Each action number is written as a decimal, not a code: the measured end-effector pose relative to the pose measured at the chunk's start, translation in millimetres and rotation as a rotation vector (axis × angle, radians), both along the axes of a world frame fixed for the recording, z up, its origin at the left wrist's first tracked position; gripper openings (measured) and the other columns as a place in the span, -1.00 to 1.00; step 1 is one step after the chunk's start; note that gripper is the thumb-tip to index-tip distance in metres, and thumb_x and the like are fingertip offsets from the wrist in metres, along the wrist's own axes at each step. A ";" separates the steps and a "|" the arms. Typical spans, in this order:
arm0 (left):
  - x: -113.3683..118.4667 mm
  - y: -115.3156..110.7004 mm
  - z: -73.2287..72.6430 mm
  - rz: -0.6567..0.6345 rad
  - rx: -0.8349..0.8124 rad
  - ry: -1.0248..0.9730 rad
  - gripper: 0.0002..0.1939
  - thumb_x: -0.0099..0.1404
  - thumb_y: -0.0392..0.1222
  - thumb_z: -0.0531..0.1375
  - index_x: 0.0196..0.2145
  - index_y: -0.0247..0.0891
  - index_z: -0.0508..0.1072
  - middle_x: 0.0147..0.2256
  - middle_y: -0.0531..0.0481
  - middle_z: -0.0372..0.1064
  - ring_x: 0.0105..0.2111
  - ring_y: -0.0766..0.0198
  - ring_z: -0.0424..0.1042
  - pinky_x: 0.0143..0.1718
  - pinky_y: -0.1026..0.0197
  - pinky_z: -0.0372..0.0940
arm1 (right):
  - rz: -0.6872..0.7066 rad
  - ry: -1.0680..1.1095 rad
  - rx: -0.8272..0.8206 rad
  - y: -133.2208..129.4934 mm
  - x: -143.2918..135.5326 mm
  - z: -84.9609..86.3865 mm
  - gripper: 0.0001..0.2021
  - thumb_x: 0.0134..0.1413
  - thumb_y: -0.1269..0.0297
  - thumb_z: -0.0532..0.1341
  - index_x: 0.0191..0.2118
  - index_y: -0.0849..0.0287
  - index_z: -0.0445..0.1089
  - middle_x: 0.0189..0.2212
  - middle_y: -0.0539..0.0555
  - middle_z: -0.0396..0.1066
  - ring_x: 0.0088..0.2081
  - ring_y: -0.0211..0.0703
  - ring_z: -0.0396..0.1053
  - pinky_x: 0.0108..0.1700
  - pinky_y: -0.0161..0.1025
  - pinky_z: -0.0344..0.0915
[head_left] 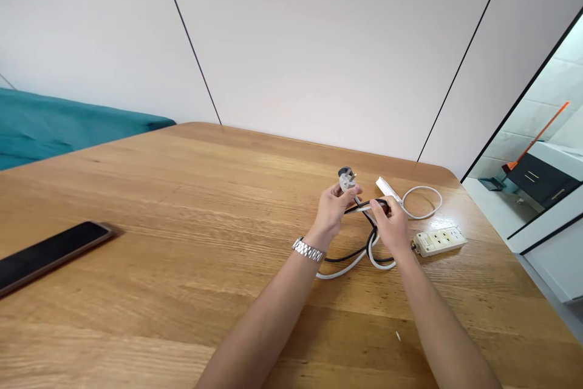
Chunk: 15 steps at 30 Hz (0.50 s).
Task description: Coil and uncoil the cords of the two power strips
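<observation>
While the left hand (331,209) grips a pronged white plug (347,181), the right hand (393,227) pinches rounded, looping cords (370,247).

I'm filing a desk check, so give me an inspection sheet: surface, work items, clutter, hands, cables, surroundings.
Surface: wooden table, visible grain.
Work items: white plug, apparently a dark plug behind it; power strip and white bar near the right hand.
Clutter: small white scrap; flat black device at far left.
Hands: left hand holds the white plug; right hand grips black cable and white cable.
Cables: both loop and cross; thin white cord curls beside the bar.
Surroundings: pale panelled wall, teal fabric, orange-handled broom at right.
</observation>
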<state>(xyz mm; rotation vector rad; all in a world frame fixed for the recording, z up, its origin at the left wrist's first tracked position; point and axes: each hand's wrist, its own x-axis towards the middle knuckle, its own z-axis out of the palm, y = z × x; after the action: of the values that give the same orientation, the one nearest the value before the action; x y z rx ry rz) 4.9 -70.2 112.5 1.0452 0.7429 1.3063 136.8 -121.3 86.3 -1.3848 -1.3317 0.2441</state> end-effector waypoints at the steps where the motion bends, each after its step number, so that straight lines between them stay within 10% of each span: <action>1: -1.9 3.7 -2.8 0.017 -0.047 -0.021 -0.46 -0.23 0.13 0.43 -0.40 -0.33 0.45 -0.36 -0.09 0.49 -0.44 0.29 0.42 -0.32 0.22 0.32 | -0.015 0.022 -0.014 1.8 2.3 -2.6 -0.66 0.09 -0.05 0.15 -0.41 0.16 0.38 -0.55 -0.06 0.31 -0.46 -0.22 0.26 -0.34 -0.27 0.21; 9: -32.4 41.6 -32.1 0.170 -0.181 0.390 -0.46 -0.17 0.21 0.35 -0.40 -0.34 0.50 -0.34 -0.18 0.54 -0.41 0.18 0.50 -0.44 0.28 0.19 | -0.003 0.141 -0.278 18.6 32.6 -34.3 -0.59 0.03 -0.14 0.11 -0.53 0.12 0.29 -0.66 -0.09 0.23 -0.53 -0.19 0.28 -0.41 -0.27 0.17; 15: -51.1 59.4 -55.3 0.223 -0.177 0.607 -0.52 -0.21 0.20 0.37 -0.62 -0.31 0.43 -0.55 -0.08 0.44 -0.46 0.18 0.42 -0.45 0.26 0.18 | -0.098 -0.197 -0.555 18.2 44.6 -38.3 -0.55 0.15 -0.10 0.02 -0.51 0.13 0.40 -0.51 0.07 0.45 -0.40 -0.11 0.39 -0.34 -0.26 0.17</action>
<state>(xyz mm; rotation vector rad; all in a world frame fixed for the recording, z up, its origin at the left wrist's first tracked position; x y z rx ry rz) -46.2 -10.8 57.2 1.2514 1.4399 1.0799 181.4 -103.1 48.0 -1.9751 -1.4113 0.4430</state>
